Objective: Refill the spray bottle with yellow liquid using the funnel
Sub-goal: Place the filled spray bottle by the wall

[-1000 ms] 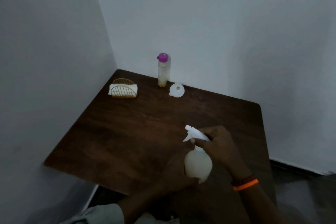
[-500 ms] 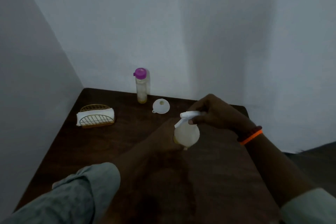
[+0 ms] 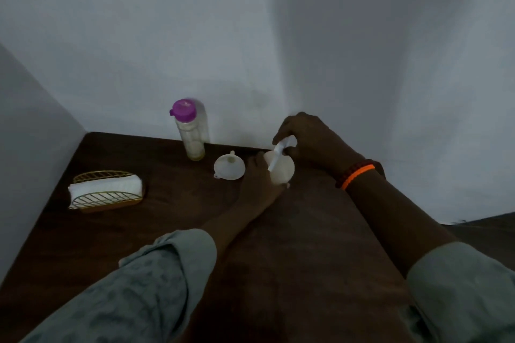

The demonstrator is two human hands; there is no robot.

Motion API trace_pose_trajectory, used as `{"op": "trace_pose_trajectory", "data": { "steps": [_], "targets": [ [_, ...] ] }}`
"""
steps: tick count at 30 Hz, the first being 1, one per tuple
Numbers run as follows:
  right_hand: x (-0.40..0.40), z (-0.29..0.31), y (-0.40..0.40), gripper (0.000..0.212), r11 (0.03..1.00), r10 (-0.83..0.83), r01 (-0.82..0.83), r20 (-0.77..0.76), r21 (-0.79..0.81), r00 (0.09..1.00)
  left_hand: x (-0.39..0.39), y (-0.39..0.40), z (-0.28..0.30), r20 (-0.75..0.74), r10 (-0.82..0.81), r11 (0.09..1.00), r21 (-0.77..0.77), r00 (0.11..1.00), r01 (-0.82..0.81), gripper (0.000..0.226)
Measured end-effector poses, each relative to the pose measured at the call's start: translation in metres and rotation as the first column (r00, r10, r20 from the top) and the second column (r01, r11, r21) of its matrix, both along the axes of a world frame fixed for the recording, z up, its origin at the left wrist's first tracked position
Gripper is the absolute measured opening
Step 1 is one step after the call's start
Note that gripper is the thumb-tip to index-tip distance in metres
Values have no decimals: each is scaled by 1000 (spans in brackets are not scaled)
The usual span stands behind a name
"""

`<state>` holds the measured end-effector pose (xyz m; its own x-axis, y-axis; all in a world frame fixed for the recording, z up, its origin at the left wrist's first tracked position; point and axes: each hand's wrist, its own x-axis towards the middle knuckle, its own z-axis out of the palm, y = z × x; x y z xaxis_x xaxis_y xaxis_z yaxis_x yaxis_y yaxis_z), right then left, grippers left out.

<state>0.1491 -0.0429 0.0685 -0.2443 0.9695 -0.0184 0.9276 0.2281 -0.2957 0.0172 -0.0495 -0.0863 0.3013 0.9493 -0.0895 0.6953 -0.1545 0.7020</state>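
Both hands clamped on small white plastic spray bottle (image 3: pixel 280 171), left hand (image 3: pixel 257 179) at body, right hand (image 3: pixel 309 138) on trigger head; risk: twisting could knock nearby white funnel (image 3: pixel 229 167) across dark desk (image 3: pixel 167 220).

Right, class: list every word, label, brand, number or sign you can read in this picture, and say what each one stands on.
None can be read.
Spray bottle: plain white, no print showing.
Purple-capped bottle: clear, no label visible.
Funnel: blank.
Napkin holder: blank.
The picture is dim, so any small print would be lost.
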Motion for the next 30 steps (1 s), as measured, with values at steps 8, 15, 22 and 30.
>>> {"op": "trace_pose_trajectory", "data": {
  "steps": [8,15,22,30],
  "targets": [
    [21,-23,22,24,999,50,-50,-26,8,998,22,18,-19,-14,113,992,49,994,-112,103],
    [27,-29,28,28,1000,18,-21,-161,-17,987,31,21,-20,-11,187,981,49,982,-186,111],
    [24,-29,8,60,996,-86,89,-280,-3,956,25,18,-9,-139,105,994,16,985,-104,120],
    [12,-53,-57,54,864,-488,502,-329,-47,809,-12,-17,12,-4,71,996,53,997,-71,36]
  ]
}}
